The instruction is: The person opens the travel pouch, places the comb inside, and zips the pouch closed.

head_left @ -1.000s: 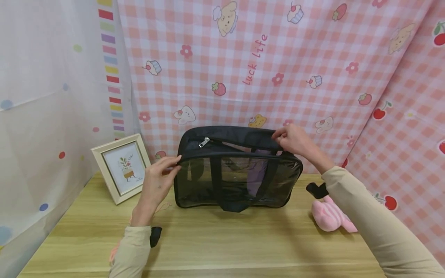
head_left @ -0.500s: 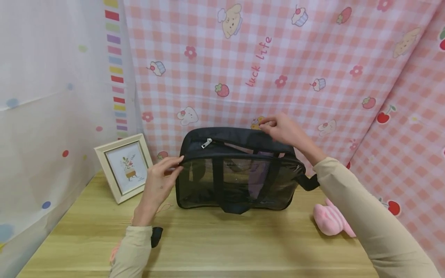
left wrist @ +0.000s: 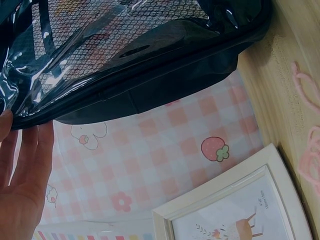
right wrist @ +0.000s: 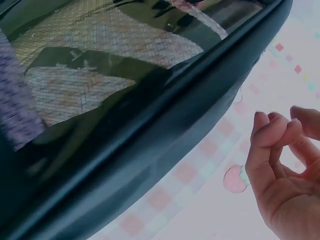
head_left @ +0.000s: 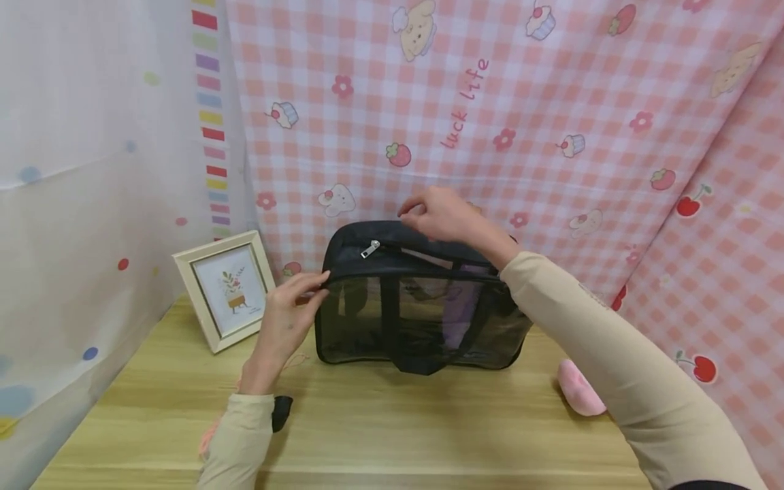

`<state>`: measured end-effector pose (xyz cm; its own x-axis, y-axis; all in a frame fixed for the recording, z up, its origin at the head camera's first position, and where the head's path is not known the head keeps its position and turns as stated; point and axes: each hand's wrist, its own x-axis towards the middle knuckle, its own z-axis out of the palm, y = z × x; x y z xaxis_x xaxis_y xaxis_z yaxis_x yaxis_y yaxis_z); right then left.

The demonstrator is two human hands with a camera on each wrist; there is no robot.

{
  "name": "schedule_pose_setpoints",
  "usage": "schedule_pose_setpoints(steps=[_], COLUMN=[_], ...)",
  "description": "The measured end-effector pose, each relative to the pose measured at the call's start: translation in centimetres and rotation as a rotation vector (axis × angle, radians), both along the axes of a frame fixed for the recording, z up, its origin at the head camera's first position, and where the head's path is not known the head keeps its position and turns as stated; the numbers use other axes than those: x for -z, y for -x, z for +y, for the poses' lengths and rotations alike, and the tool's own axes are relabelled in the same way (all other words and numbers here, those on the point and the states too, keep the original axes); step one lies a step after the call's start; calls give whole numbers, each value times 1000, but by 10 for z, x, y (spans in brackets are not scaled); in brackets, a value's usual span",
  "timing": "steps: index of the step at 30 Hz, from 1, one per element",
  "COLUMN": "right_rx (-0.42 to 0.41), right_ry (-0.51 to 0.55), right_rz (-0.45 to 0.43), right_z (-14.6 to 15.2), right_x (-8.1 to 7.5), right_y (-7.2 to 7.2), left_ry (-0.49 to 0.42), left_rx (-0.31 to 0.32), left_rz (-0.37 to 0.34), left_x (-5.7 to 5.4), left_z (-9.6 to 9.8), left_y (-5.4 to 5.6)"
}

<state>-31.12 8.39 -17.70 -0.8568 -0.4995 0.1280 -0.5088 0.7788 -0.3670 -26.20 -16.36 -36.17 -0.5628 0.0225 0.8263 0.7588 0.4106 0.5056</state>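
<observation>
A black bag point(head_left: 416, 327) with see-through smoky sides stands upright on the table, its strap handle hanging down the front. Its top zipper is partly undone, and the silver zipper pull point(head_left: 370, 249) lies toward the left end. Something purple point(head_left: 458, 313) shows through the front panel. My left hand point(head_left: 284, 316) pinches the bag's upper left corner, thumb in front and fingers behind in the left wrist view. Above the bag's back top edge is my right hand point(head_left: 444, 214), fingers loosely bent. In the right wrist view nothing is between those fingers and they are apart from the bag.
A cream picture frame point(head_left: 229, 289) leans on the left of the wooden table point(head_left: 429, 435). Pink cord point(left wrist: 310, 155) lies near my left forearm. A pink plush point(head_left: 580, 388) is partly hidden by my right sleeve. Checked cloth point(head_left: 478, 88) hangs behind the bag.
My right hand has left the bag's upper right corner and moved left and up, along the back top edge toward the zipper pull. My left hand keeps its hold on the corner.
</observation>
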Motion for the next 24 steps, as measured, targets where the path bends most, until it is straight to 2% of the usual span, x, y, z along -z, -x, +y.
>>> schedule_pose_setpoints(steps=[9,16,24], right_rx=[-120,-119,-91], right_ry=[-134,-285,-282], right_rz=[-118,-266,-311], right_z=[-35,-58,-65], right_x=[-2,-2,1], right_y=[1,4,7], left_ry=[0,15,15], left_rx=[6,-15,-11], left_rz=[-9,-17,-17], left_x=[-1,-2,-2], left_z=[3,0,0], left_y=[-1,-2,-2])
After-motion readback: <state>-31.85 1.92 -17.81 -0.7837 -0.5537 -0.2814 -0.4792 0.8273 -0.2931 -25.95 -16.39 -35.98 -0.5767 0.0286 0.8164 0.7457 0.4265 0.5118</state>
